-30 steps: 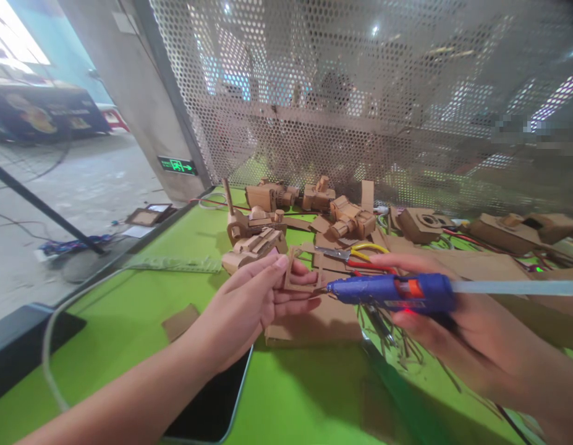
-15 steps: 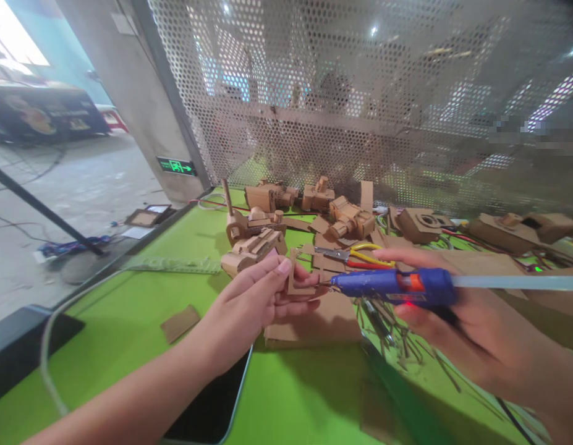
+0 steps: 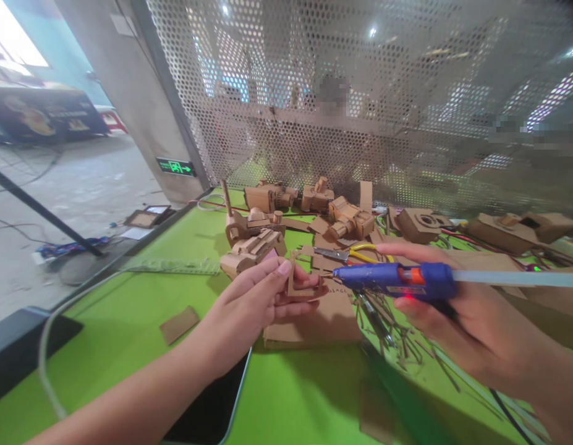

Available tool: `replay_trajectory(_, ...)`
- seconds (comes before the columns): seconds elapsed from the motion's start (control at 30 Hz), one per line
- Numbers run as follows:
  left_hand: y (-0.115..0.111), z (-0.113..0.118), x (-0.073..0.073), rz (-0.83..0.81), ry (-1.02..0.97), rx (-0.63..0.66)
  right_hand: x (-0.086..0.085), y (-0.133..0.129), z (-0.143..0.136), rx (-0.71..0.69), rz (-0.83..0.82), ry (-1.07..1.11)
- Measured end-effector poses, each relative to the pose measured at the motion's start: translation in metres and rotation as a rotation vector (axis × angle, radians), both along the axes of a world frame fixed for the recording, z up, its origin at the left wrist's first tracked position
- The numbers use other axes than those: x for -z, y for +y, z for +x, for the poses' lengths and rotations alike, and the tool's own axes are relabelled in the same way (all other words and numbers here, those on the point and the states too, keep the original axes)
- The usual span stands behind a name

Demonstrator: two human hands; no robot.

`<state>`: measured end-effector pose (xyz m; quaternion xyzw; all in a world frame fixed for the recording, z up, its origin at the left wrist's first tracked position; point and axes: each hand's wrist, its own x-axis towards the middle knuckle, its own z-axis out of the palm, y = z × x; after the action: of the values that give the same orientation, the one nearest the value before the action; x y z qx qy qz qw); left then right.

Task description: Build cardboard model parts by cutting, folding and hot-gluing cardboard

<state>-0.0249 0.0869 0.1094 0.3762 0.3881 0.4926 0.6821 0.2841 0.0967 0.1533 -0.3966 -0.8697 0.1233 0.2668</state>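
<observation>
My left hand [image 3: 251,293] is closed on a small U-shaped cardboard frame [image 3: 305,291], thumb on its left upright and fingers behind and below. My right hand [image 3: 490,337] grips a blue hot glue gun [image 3: 372,280], whose small red light glows. A long translucent glue stick [image 3: 513,278] sticks out of its back. The gun's nozzle is beside the top of the frame's right upright; whether it touches I cannot tell. Just behind the gun lie scissors [image 3: 331,253] with yellow handles. Under my left hand is a flat cardboard sheet [image 3: 309,335].
Several cardboard models [image 3: 270,196] line the back of the green table [image 3: 286,395], before a perforated metal screen [image 3: 277,136]. Cardboard scraps [image 3: 409,343] and cables lie at right. A dark tablet-like device [image 3: 212,402] sits under my left forearm. A clear ruler [image 3: 175,264] lies left.
The glue gun has moved slightly up and to the right. More of the frame's right upright shows now. My left hand has hardly moved.
</observation>
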Motion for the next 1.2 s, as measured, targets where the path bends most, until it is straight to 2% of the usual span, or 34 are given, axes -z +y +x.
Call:
replay_trajectory(0.17,0.0023,0.0005,0.0010,0.008,-0.008,-0.020,0.0002,-0.0021,-0.0012,-0.030,0.034,-0.003)
replay_trajectory(0.43,0.0020,0.0010,0.0029,-0.020,-0.065,-0.035,0.0018,-0.0047,0.0023,-0.058,-0.046,-0.068)
replay_trajectory(0.63,0.0018,0.0016,0.0032,0.005,-0.041,-0.029,0.0014,-0.0042,0.0009,-0.024,0.049,-0.042)
replay_trajectory(0.87,0.0022,0.0024,0.0002,-0.051,-0.062,-0.053,0.0005,-0.0055,-0.0019,-0.081,-0.006,-0.074)
replay_trajectory(1.07,0.0017,0.0017,0.0027,-0.023,-0.066,-0.023,0.0026,-0.0043,0.0019,-0.069,-0.048,-0.071)
replay_trajectory(1.2,0.0030,0.0000,0.0063,0.010,-0.055,-0.013,0.0023,-0.0019,0.0049,-0.021,0.004,-0.078)
